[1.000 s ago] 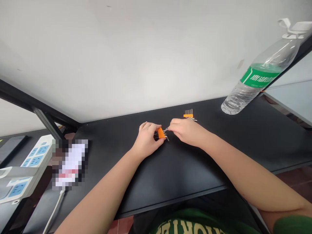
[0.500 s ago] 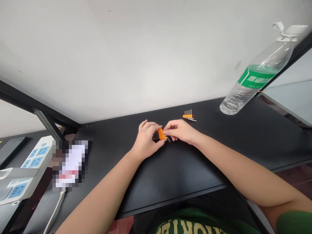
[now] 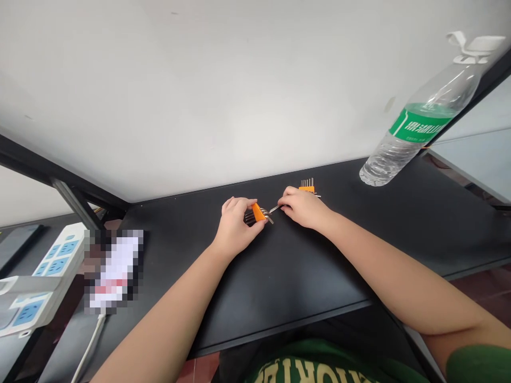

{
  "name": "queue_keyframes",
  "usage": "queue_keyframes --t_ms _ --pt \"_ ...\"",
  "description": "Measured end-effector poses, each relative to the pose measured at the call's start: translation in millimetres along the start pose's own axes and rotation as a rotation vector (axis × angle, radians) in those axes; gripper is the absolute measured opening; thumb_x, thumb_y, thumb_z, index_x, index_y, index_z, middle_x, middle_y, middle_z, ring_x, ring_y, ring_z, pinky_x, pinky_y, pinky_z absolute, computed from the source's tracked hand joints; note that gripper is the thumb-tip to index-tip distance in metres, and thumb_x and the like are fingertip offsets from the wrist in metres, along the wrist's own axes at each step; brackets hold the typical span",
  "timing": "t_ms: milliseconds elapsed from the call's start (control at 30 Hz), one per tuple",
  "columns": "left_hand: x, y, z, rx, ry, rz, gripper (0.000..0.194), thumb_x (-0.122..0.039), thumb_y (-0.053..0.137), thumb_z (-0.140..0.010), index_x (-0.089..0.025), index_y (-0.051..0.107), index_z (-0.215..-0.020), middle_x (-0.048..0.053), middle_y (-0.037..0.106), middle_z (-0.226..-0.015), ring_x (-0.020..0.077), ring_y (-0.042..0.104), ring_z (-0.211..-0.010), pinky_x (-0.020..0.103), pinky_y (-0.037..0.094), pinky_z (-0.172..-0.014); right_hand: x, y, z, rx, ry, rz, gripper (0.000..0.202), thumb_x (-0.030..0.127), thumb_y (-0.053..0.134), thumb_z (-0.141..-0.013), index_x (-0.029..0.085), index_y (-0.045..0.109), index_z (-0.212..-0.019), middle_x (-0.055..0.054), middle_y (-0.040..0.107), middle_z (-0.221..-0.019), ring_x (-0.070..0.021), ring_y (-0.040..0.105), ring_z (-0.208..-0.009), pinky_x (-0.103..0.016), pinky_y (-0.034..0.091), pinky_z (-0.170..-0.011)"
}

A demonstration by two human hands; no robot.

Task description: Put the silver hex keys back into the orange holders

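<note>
My left hand (image 3: 238, 226) grips an orange hex key holder (image 3: 258, 211) between thumb and fingers, just above the black table. Several metal hex keys stick out of it on both sides. To its right, my right hand (image 3: 303, 206) is closed on a thin metal hex key (image 3: 275, 209), whose free end points toward the holder. Whether that end touches the keys in the holder I cannot tell. Just behind my right hand lies a second orange holder (image 3: 307, 189) with several hex keys standing in a row, its lower part partly hidden by the hand.
A large clear water bottle (image 3: 419, 125) with a green label stands at the right rear. On the left are a white power strip (image 3: 59, 260), a pixelated phone-like item (image 3: 115, 271) and its white cable (image 3: 91, 340). A pale wall (image 3: 239, 96) rises behind the black table (image 3: 279, 287).
My right hand has moved right, away from the holder, with a hex key now showing in its fingers. My left hand has shifted slightly up and left and tilted the orange holder.
</note>
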State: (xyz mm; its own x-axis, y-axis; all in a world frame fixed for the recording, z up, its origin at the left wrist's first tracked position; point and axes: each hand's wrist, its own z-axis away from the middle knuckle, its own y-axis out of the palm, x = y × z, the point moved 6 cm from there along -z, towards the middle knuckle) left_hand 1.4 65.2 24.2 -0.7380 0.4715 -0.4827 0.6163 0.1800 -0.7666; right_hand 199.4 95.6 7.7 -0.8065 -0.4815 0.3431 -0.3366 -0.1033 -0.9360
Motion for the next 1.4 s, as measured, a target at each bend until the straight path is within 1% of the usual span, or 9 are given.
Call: queue_keyframes --t_ms 67,233,367,500,800,1033,1133,1267,1400 --pt "-1.1 0.3 0.6 0.01 0.007 0.002 0.039 -0.035 0.075 -0.081 -0.025 0.061 -0.115 0.004 0.071 -0.105 0.0259 0.068 -0.105 0.054 0.04 -0.117 2.7 0.3 0.0 0.001 -0.012 0.039 0.024 0.022 0.053 -0.102 0.02 0.077 -0.106 -0.006 0.064 -0.108 -0.0143 0.06 -0.08 -0.027 0.04 -0.07" --pt "-2.3 1.0 1.6 0.024 0.03 0.003 0.04 -0.034 0.076 -0.08 -0.024 0.06 -0.115 0.004 0.072 -0.107 0.0253 0.068 -0.106 0.055 0.037 -0.12 11.1 -1.3 1.4 0.008 -0.041 0.131 0.026 0.018 0.051 -0.102 0.017 0.074 -0.091 -0.006 0.063 -0.101 -0.0131 0.056 -0.071 -0.028 0.036 -0.064" --pt "-3.8 4.4 1.9 0.066 0.059 -0.002 0.038 -0.034 0.075 -0.082 -0.025 0.06 -0.116 0.004 0.073 -0.111 0.0253 0.067 -0.11 0.055 0.034 -0.122 15.2 -2.6 3.4 0.058 -0.042 0.196 0.019 0.015 0.054 -0.098 0.016 0.071 -0.088 -0.006 0.063 -0.096 -0.014 0.054 -0.066 -0.03 0.032 -0.059" --pt "-4.3 6.6 2.2 0.086 0.069 -0.007 0.04 -0.035 0.075 -0.082 -0.025 0.06 -0.117 0.004 0.073 -0.112 0.0253 0.067 -0.111 0.055 0.032 -0.123 17.9 -5.0 5.0 0.072 -0.055 0.24 0.024 0.016 0.052 -0.1 0.016 0.069 -0.083 -0.007 0.064 -0.094 -0.0142 0.052 -0.063 -0.031 0.03 -0.058" --pt "-2.9 7.3 3.0 0.09 0.072 -0.005 0.04 -0.037 0.074 -0.082 -0.026 0.06 -0.118 0.005 0.072 -0.115 0.0259 0.067 -0.112 0.058 0.03 -0.125 18.1 -5.3 4.6 0.079 -0.055 0.206 0.021 0.014 0.053 -0.099 0.016 0.069 -0.085 -0.007 0.064 -0.094 -0.0147 0.055 -0.067 -0.03 0.031 -0.059" --pt "-3.4 8.8 3.4 0.102 0.08 -0.011 0.04 -0.036 0.074 -0.083 -0.025 0.059 -0.119 0.005 0.072 -0.117 0.0244 0.067 -0.113 0.057 0.028 -0.126 20.2 -8.3 4.6 0.128 -0.029 0.213 0.019 0.011 0.055 -0.096 0.015 0.07 -0.085 -0.009 0.065 -0.095 -0.0166 0.058 -0.069 -0.032 0.033 -0.059" --pt "-3.1 9.9 3.4 0.116 0.066 -0.017 0.04 -0.037 0.074 -0.083 -0.026 0.059 -0.119 0.005 0.072 -0.119 0.0252 0.067 -0.114 0.057 0.027 -0.127 19.6 -7.4 5.1 0.169 0.005 0.158 0.015 0.011 0.059 -0.092 0.016 0.069 -0.083 -0.01 0.066 -0.096 -0.0183 0.061 -0.074 -0.031 0.036 -0.06" --pt "-2.2 11.5 3.1 0.139 0.056 -0.027 0.041 -0.037 0.073 -0.083 -0.026 0.059 -0.12 0.006 0.072 -0.119 0.0259 0.067 -0.115 0.058 0.026 -0.127 18.7 -4.7 8.1 0.231 0.067 0.12 0.01 0.009 0.063 -0.085 0.017 0.066 -0.079 -0.01 0.067 -0.095 -0.0183 0.06 -0.071 -0.03 0.037 -0.057" --pt "-0.9 12.4 2.9 0.143 0.066 -0.043 0.042 -0.034 0.074 -0.083 -0.026 0.059 -0.122 0.006 0.071 -0.119 0.0257 0.067 -0.116 0.058 0.026 -0.127 21.8 -9.1 9.6 0.18 0.046 0.093 0.01 0.009 0.061 -0.084 0.017 0.062 -0.079 -0.009 0.067 -0.092 -0.0178 0.057 -0.071 -0.029 0.035 -0.058"
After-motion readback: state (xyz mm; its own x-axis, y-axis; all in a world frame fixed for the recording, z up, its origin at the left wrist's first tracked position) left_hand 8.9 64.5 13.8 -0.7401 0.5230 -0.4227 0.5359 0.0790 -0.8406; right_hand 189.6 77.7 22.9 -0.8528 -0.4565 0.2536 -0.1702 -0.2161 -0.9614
